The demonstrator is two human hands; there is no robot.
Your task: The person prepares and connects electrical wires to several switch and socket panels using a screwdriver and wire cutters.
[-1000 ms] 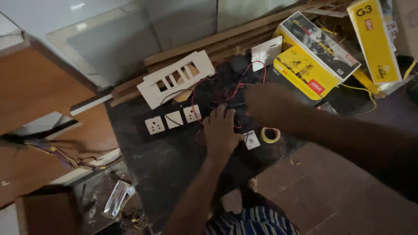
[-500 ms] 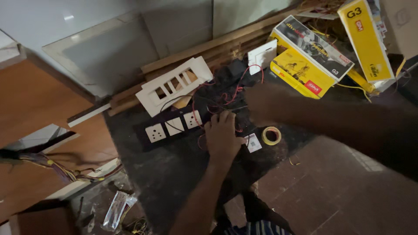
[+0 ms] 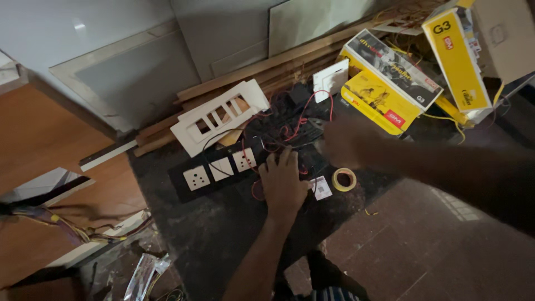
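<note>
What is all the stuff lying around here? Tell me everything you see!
switch panel: 1, black with three white modules, on the dark slab under the left hand
white frame plate: 1, white with slots, behind the panel
wires: a tangle, red and black, between panel and boxes
small white switch plate: 1, white, leaning near the boxes
tape roll: 1, yellow, right of the left hand
boxes: several, yellow and black, top right
wooden strips: several, brown, along the wall
left hand: 1, flat on the panel's right end
right hand: 1, blurred, over the wires
</note>
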